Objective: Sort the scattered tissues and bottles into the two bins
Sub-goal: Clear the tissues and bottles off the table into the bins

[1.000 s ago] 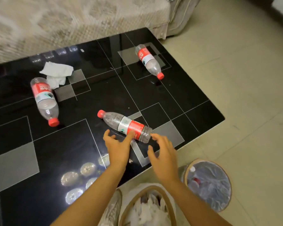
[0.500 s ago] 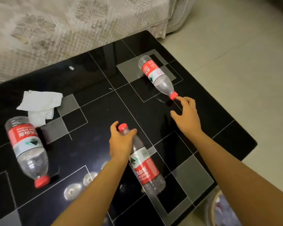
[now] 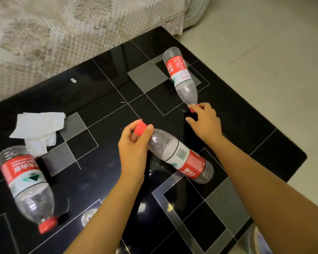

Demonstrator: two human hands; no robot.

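Observation:
Three empty clear bottles with red labels and red caps are on the black glass table (image 3: pixel 103 92). My left hand (image 3: pixel 134 147) grips the neck and cap of the middle bottle (image 3: pixel 180 154), which tilts down to the right. At the cap of the far bottle (image 3: pixel 180 76), my right hand (image 3: pixel 206 121) pinches with thumb and fingers. The third bottle (image 3: pixel 26 182) lies at the left, untouched. A crumpled white tissue (image 3: pixel 39 129) rests just beyond it.
A quilted beige sofa (image 3: pixel 62 33) runs along the table's far side. Pale tiled floor (image 3: pixel 264 52) lies to the right. A sliver of a bin (image 3: pixel 259 241) shows under the table's near right corner.
My left hand has lifted the middle bottle by its neck. My right hand has reached the far bottle's cap and closed on it. The view has moved closer over the table.

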